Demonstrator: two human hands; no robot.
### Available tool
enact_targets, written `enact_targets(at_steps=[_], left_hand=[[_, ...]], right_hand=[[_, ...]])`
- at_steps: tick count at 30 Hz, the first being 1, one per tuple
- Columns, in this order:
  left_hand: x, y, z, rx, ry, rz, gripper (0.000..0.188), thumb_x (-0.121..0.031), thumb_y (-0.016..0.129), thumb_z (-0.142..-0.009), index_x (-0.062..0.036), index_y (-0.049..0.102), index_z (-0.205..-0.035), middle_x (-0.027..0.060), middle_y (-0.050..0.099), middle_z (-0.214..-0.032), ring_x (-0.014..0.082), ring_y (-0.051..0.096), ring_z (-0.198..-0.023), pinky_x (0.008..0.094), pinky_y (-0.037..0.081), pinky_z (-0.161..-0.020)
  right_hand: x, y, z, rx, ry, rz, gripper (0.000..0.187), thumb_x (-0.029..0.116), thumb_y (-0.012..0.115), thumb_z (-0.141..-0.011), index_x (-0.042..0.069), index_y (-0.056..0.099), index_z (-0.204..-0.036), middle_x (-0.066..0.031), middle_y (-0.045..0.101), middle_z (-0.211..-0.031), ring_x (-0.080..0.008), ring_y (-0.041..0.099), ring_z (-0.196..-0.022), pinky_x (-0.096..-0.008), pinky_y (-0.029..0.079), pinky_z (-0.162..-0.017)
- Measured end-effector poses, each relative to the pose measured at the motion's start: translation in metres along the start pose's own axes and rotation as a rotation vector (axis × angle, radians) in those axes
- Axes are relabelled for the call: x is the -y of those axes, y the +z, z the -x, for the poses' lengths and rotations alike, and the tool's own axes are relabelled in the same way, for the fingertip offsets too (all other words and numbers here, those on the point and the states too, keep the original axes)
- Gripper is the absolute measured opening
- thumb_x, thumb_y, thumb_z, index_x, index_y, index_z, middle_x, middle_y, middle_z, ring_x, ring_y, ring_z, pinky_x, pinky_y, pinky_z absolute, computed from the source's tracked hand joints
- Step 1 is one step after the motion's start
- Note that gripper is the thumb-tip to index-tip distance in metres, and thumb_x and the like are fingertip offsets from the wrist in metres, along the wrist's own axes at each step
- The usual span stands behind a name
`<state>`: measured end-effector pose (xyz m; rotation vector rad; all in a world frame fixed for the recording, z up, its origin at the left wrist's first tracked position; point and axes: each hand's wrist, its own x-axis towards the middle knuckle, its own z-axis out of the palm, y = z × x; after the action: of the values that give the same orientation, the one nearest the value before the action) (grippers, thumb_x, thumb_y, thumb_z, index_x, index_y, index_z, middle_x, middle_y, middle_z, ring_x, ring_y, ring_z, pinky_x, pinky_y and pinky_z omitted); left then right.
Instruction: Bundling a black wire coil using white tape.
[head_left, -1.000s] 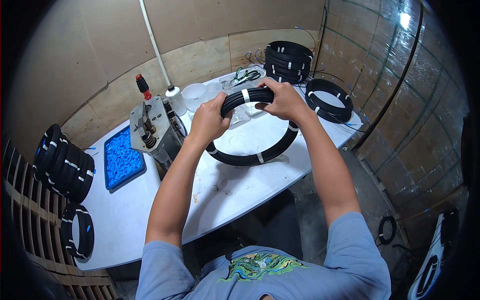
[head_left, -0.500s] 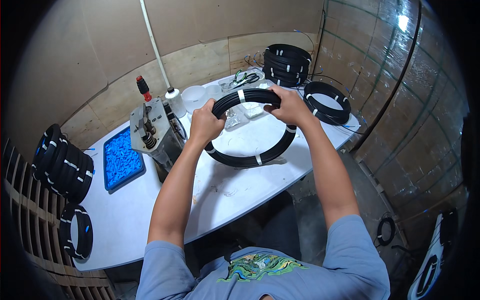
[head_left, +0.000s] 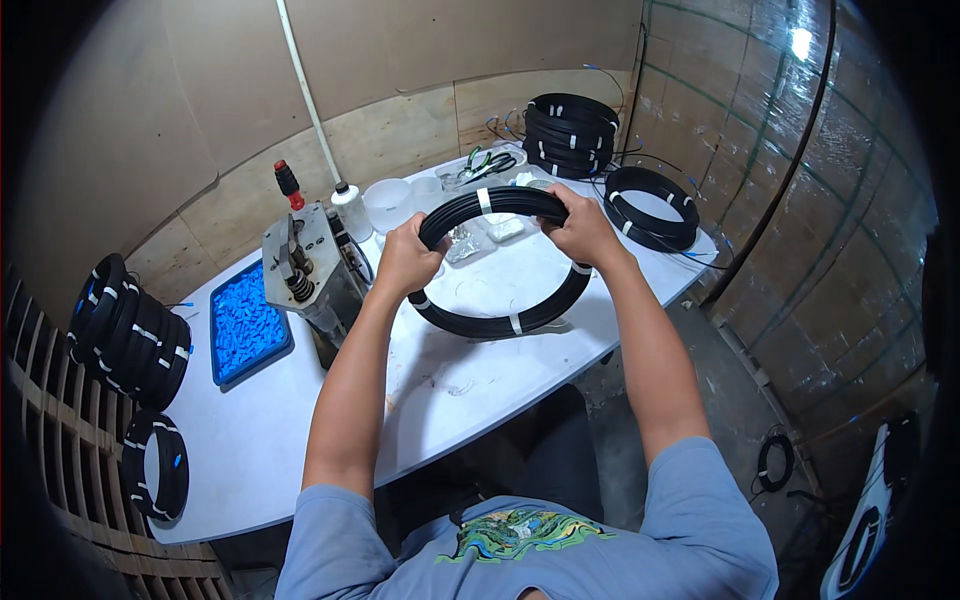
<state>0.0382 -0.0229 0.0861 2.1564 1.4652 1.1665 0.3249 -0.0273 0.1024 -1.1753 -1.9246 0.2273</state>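
Observation:
Between my two hands is a coil of black cable, bound at intervals with white tape bands. My left hand is closed around the coil's upper left side. On the upper right side my right hand grips it, fingers wrapped round. The ring is tilted above the white table, its far side raised toward my hands. Whether its near edge touches the tabletop I cannot tell. Through and behind the ring show a small clear bag of silvery parts and a container with white contents.
Left of my hands stands a metal hand press beside a blue tray of small blue pieces. Stacked coils and a single coil sit at the back right. More coils are at the left edge. Scissors and a bottle lie behind.
My hands and the held coil have shifted very slightly within the picture, along with the whole scene. The grip on the coil looks the same.

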Motion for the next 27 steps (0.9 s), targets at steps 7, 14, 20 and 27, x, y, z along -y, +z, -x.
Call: enact_targets(at_steps=[7, 14, 20, 27], left_hand=[[0.015, 0.006, 0.010, -0.118, -0.025, 0.148, 0.031, -0.021, 0.083, -0.072, -0.0009, 0.068, -0.091, 0.0057, 0.065, -0.069, 0.0123, 0.055, -0.062, 0.0305, 0.046, -0.060], [0.041, 0.004, 0.021, -0.215, -0.226, 0.498, 0.019, -0.006, 0.078, -0.074, -0.0014, 0.066, -0.088, -0.0021, 0.057, -0.065, 0.0093, 0.046, -0.054, 0.0281, 0.037, -0.051], [0.029, 0.005, 0.052, -0.323, -0.423, 0.933, 0.015, -0.004, 0.072, -0.077, -0.0042, 0.061, -0.086, 0.0001, 0.056, -0.063, 0.0093, 0.048, -0.044, 0.0263, 0.038, -0.042], [0.033, 0.006, 0.067, -0.194, -0.358, 0.696, 0.030, -0.027, 0.081, -0.080, -0.0055, 0.062, -0.085, -0.0011, 0.058, -0.072, 0.0079, 0.049, -0.059, 0.0256, 0.042, -0.056]], right_hand=[[-0.038, 0.015, 0.039, -0.151, 0.069, -0.331, 0.025, 0.010, 0.076, -0.081, 0.003, 0.061, -0.101, -0.0080, 0.070, -0.083, -0.0198, 0.069, -0.072, -0.0328, 0.054, -0.068], [-0.045, 0.082, 0.056, -0.338, 0.407, -0.811, 0.023, 0.017, 0.073, -0.089, 0.001, 0.060, -0.099, -0.0013, 0.059, -0.070, -0.0103, 0.059, -0.057, -0.0258, 0.051, -0.055], [-0.010, 0.061, 0.051, -0.281, 0.435, -0.903, 0.028, 0.013, 0.070, -0.091, 0.000, 0.057, -0.112, -0.0027, 0.058, -0.074, -0.0099, 0.058, -0.056, -0.0266, 0.053, -0.054], [-0.011, 0.024, 0.045, -0.094, 0.391, -0.888, 0.021, 0.006, 0.067, -0.090, 0.002, 0.053, -0.105, 0.0009, 0.048, -0.067, -0.0080, 0.046, -0.048, -0.0251, 0.042, -0.045]])
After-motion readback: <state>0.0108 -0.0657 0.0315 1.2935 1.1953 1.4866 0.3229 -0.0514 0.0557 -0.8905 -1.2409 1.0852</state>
